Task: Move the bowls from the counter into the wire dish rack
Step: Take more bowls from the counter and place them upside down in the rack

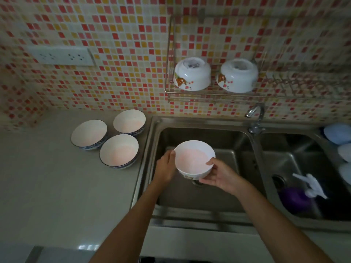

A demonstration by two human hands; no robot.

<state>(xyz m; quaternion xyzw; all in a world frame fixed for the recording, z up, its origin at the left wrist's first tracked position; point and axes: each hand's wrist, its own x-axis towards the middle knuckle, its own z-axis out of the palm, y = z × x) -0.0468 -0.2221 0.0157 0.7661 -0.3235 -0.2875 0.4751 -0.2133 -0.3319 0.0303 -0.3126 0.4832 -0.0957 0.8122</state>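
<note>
**Both hands closed on one bowl**

Both bare forearms reach forward. The left hand presses its fingers against the bowl rim; the right hand cups underneath, thumb hooked over the rim. Grip two-handed.

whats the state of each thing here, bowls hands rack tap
held bowl: upright, empty, held over the left sink basin
left hand: gripping its left rim
right hand: gripping its right side
three counter bowls: upright, empty, clustered beside the sink
two rack bowls: upside down, side by side
wire dish rack: wall-mounted, right part unfilled
tap: no water visible
</note>
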